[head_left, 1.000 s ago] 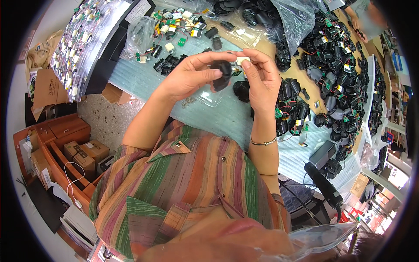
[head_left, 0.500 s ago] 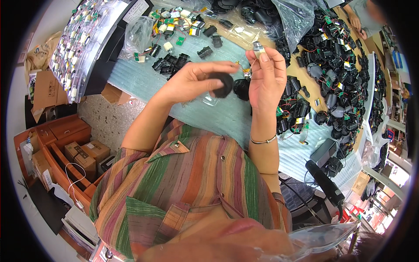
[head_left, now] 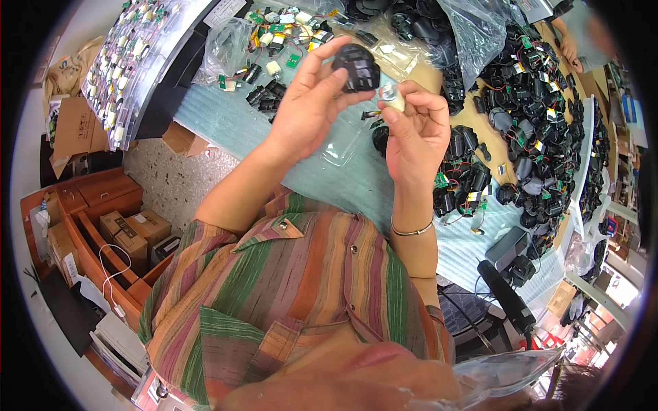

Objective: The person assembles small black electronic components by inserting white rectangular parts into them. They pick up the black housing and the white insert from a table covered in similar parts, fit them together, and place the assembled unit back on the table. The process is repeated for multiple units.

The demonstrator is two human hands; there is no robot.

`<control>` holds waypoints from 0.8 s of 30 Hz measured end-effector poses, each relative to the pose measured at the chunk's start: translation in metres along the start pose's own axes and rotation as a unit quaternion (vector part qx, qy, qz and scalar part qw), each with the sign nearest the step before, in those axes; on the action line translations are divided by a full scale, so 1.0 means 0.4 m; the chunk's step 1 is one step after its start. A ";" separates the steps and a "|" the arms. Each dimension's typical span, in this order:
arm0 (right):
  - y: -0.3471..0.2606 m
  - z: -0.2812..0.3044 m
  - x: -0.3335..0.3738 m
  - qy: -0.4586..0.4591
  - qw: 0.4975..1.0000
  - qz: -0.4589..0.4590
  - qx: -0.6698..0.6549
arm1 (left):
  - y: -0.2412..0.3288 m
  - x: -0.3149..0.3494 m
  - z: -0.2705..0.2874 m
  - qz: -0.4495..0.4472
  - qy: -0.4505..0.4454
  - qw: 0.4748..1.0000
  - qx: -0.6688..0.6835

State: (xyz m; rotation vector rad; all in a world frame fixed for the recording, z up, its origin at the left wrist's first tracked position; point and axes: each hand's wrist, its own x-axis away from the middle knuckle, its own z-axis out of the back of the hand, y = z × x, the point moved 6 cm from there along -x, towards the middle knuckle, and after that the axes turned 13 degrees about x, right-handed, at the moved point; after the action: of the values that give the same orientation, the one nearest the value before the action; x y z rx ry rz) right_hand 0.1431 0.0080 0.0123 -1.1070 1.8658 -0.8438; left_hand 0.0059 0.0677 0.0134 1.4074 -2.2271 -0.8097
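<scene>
Shell (head_left: 358,68), black, rounded, held in left grip (head_left: 307,109); right grip (head_left: 417,133) pinches cream cylinder (head_left: 394,101) (silvery-tipped)

One black shell (head_left: 357,68) is held in the left hand (head_left: 310,106), one pale cylinder (head_left: 393,100) in the right hand (head_left: 415,133), above one bracelet (head_left: 413,232)

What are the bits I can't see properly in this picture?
All in the head view:
- Black shell: far side turned away from the camera.
- Cream-and-silver piece: lower part hidden by the right hand.
- Dark part on the table: partly covered by that hand.
- Green board: details too small.
</scene>
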 end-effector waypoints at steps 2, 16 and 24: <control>-0.005 -0.020 0.006 0.014 0.996 0.036 0.085 | -0.018 0.009 -0.014 -0.014 -0.013 1.000 -0.012; -0.045 -0.041 0.035 0.099 0.808 0.177 0.553 | -0.079 0.047 -0.017 0.002 -0.023 0.999 -0.022; -0.013 -0.027 0.031 0.101 0.872 0.148 0.456 | -0.044 0.044 -0.011 -0.051 -0.049 0.993 -0.094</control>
State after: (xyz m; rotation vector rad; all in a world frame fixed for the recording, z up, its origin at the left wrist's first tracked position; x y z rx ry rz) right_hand 0.1321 -0.0037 0.0180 -0.1378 1.4258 -1.4658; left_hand 0.0132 0.0448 0.0057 1.4284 -2.0996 -1.1151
